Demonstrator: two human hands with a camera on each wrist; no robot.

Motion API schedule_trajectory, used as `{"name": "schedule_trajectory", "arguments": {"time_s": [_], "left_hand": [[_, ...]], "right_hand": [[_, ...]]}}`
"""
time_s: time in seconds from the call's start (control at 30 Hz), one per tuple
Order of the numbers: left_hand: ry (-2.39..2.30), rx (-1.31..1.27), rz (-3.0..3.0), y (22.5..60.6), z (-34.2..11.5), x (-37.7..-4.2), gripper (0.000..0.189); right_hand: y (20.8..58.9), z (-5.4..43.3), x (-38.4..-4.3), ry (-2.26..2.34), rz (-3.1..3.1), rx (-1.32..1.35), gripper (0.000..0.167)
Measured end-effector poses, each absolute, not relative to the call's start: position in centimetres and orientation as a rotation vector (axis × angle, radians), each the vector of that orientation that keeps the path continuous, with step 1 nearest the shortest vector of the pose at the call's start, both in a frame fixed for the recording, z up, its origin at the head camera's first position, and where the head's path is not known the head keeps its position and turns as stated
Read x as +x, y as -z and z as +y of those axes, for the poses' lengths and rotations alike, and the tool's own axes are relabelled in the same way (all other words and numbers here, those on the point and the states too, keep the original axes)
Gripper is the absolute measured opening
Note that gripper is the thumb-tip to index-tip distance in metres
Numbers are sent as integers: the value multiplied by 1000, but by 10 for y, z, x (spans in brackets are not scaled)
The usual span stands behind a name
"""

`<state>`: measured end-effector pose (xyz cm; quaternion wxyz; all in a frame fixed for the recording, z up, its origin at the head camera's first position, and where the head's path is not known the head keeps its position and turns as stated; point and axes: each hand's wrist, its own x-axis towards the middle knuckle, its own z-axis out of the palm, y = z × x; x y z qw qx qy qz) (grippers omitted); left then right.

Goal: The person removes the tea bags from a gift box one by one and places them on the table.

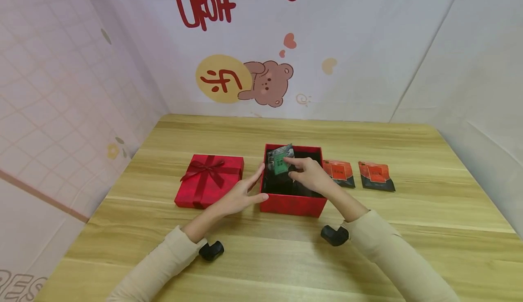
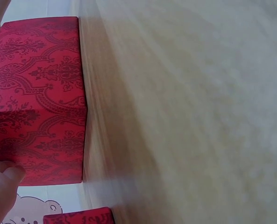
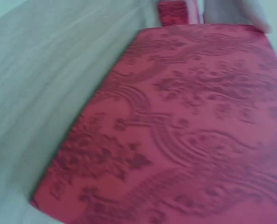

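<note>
A red patterned gift box [image 1: 292, 205] stands uncovered, its inside dark. Against its left side rests my left hand [image 1: 241, 195], fingers extended along the wall and thumb near the front left corner; the left wrist view shows fingertips [image 2: 7, 172] touching the red side. Over the opening, my right hand [image 1: 311, 174] pinches a green and dark sachet [image 1: 280, 160] between thumb and index finger. The sachet is tilted within the rim at the box's left part. The right wrist view shows mostly the box wall [image 3: 189, 126]; the sachet is out of sight there.
Left of the box lies its red lid [image 1: 216, 179] with a dark ribbon bow. Two orange and black sachets lie to the right, a nearer one [image 1: 340, 173] partly behind the box and right arm, and another [image 1: 376, 175] farther right. A wall backs the wooden table [image 1: 269, 265].
</note>
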<state>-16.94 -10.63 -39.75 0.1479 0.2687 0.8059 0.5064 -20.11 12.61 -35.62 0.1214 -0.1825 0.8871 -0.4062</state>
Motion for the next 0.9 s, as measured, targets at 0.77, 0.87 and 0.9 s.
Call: {"name": "schedule_trajectory", "arguments": {"time_s": [0.77,0.87,0.9], "left_hand": [[-1467,802,2306,391,-106,-166,79],[-1464,809,2318,396,-106,-168,80],[-1467,815,2322,401,-107,-170,81]], "right_hand": [[343,180,-178,1560,2405,-390,49],[343,185,-176,1586,2394,-375,50],[342,188,-175,1594,2390,-372,50]]}}
